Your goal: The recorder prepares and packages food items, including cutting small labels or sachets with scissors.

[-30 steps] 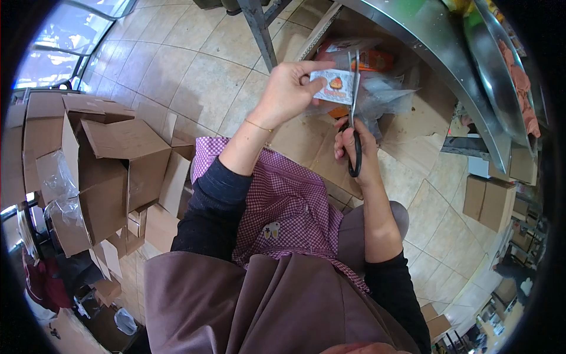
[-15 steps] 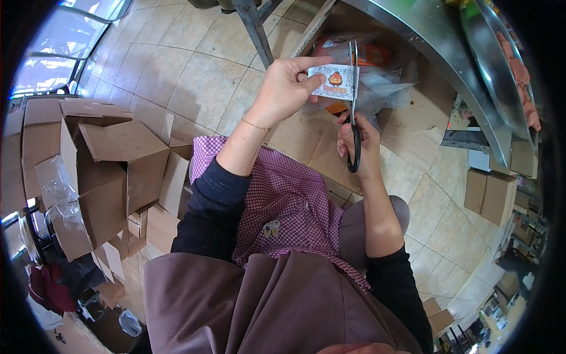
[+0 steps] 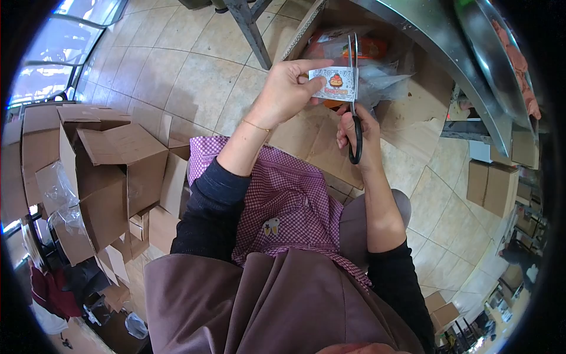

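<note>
My left hand [image 3: 287,91] pinches the left side of a small white printed card [image 3: 335,92] with a colourful cartoon picture. In my right hand [image 3: 369,141] is a pair of scissors [image 3: 359,133], gripped by the black handle. The long metal blades point away from me and lie across the card's right edge, slightly apart. Both hands are above an open cardboard box [image 3: 321,141]. Inside the box, beyond the hands, are clear plastic bags [image 3: 383,85] and an orange packet [image 3: 372,48].
A metal table edge [image 3: 435,42] curves over the box at upper right, with a metal basin [image 3: 490,53] of pinkish pieces on it. Opened cardboard boxes [image 3: 103,200] pile up on the left. A closed carton [image 3: 492,187] stands at right. Metal legs [image 3: 250,35] rise behind.
The card has shifted very slightly down and the scissor blades show a little more gap at their tips. Both hands keep their hold.
</note>
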Demonstrator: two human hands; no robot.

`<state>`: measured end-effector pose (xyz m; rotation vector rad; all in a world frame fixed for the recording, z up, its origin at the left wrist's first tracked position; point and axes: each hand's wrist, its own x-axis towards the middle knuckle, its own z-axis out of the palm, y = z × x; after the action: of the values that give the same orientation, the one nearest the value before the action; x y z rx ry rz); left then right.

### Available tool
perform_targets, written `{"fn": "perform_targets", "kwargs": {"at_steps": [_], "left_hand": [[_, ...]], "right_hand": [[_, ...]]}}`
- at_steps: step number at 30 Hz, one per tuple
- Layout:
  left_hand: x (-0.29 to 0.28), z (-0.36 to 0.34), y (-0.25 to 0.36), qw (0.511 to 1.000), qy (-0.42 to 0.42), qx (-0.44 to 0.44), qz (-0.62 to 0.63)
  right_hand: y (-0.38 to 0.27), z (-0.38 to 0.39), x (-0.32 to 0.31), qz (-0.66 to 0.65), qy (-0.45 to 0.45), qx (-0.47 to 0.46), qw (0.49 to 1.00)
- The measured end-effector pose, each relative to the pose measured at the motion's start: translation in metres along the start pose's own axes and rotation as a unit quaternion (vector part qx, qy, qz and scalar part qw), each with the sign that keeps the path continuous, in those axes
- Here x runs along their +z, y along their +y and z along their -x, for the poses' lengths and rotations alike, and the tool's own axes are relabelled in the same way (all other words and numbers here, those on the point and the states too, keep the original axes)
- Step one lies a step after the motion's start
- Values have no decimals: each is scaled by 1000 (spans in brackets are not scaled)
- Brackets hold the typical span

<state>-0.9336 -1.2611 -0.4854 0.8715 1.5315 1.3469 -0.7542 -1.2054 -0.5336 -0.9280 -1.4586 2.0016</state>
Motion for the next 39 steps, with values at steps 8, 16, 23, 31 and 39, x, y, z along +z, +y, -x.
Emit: {"fn": "perform_targets", "kwargs": {"at_steps": [8,16,23,31,39], "left_hand": [[-1,-5,-16,999,-11,8,-45],[-3,-1,-13,986,-107,29,-129],[-4,0,-14,960,-163,67,-215],[0,-2,-25,962,-155,114,-191],[29,-11,-55,990,-33,71,121]], "right_hand": [[-15,-3,-1,29,75,25,996],[-13,-15,-19,6,94,-106,990],[-4,-16,-23,109,28,-125,986],[-4,-17,-19,91,75,-57,991],[3,-27,-20,-94,208,-81,970]]}}
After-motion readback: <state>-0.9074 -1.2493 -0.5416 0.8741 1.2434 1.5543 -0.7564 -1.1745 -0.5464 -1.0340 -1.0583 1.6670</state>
